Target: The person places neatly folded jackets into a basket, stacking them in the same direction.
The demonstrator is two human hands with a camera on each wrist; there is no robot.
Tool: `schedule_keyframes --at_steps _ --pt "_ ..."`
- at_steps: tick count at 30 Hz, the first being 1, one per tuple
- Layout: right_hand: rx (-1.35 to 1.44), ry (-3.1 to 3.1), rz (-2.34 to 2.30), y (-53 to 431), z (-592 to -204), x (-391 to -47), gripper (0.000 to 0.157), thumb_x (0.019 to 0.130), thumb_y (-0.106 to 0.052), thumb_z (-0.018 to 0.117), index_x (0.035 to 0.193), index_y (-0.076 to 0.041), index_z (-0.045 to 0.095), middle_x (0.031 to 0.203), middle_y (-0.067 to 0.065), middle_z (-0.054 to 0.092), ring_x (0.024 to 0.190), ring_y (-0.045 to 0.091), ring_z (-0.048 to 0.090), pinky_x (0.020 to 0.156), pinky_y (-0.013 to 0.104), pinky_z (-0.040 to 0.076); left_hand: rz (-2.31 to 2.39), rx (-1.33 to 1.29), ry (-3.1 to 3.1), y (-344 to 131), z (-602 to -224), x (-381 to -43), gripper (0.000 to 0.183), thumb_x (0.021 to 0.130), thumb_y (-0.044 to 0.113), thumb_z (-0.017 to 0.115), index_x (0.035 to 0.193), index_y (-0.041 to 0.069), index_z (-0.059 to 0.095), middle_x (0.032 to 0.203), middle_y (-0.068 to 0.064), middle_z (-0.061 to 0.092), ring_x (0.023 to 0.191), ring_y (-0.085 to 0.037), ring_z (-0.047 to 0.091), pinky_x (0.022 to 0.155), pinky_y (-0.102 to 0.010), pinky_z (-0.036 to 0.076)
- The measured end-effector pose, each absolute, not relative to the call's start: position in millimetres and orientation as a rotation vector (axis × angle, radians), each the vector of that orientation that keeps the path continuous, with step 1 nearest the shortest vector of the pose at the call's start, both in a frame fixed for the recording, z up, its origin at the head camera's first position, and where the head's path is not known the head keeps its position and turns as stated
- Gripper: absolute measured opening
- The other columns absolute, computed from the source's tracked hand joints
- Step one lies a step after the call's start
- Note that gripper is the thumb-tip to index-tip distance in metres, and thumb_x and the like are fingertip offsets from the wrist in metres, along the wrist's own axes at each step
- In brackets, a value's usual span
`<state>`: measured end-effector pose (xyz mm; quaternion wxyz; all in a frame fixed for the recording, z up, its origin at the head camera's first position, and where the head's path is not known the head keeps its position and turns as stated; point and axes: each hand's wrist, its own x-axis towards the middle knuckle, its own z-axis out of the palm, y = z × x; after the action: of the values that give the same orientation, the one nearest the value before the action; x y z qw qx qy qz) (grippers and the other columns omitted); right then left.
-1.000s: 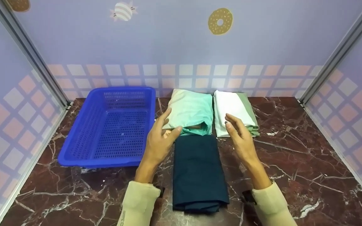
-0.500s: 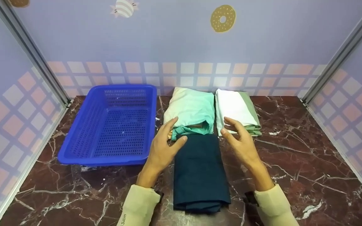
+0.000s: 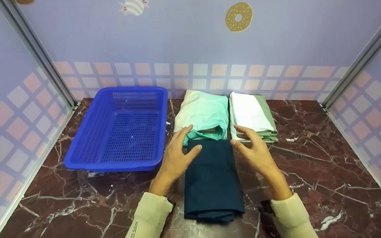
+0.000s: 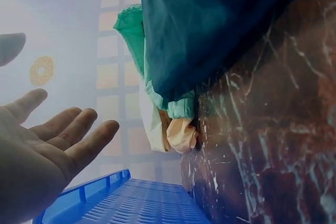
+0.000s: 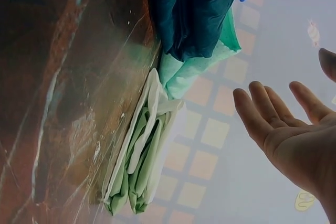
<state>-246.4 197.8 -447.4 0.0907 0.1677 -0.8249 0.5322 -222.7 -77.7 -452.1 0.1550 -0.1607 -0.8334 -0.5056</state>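
A folded dark navy cloth (image 3: 213, 181) lies on the marble-patterned table between my hands. Over its far left edge hovers my left hand (image 3: 177, 157), fingers spread and relaxed, holding nothing. On the other side my right hand (image 3: 256, 152) is held above the far right edge, likewise relaxed, with nothing in it. Both wrist views show a gap between the palms and the cloth. Just beyond the navy cloth lies a folded mint-and-cream cloth (image 3: 207, 110). Right of that sits a folded white and green cloth (image 3: 250, 112), its layered edge facing the right wrist camera.
A blue perforated plastic basket (image 3: 114, 162) stands on the left of the table (image 3: 316, 158), with nothing in it. Pale purple walls with a checkered band (image 3: 143, 68) close off the back and both sides.
Both hands have drawn back toward me, from beside the mint and white cloths to above the navy cloth's far end. The view has shifted slightly; the cloths and basket stay put.
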Motion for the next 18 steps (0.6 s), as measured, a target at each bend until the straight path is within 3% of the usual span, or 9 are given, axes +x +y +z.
schedule_keyframes --at_steps 12,18 --pt "0.522 -2.621 1.536 197.2 -449.1 -247.5 0.056 0.101 -0.011 0.074 0.152 0.002 0.054 0.15 0.023 0.055 0.133 0.047 0.056 0.106 0.058 0.049 -1.458 -0.425 -2.487 -82.0 -463.0 -224.3 0.069 0.098 0.033 0.075 0.158 0.008 0.051 0.153 -0.02 0.052 0.142 -0.039 0.048 0.116 -0.06 0.038" --pt "0.534 -2.596 1.56 196.8 -452.2 -248.0 0.056 0.101 -0.011 0.074 0.152 0.0 0.054 0.152 0.022 0.054 0.13 0.046 0.059 0.105 0.058 0.051 -1.485 -0.367 -2.569 -81.7 -464.8 -223.8 0.069 0.098 0.03 0.074 0.158 0.008 0.05 0.159 -0.025 0.045 0.149 -0.045 0.039 0.119 -0.062 0.032"
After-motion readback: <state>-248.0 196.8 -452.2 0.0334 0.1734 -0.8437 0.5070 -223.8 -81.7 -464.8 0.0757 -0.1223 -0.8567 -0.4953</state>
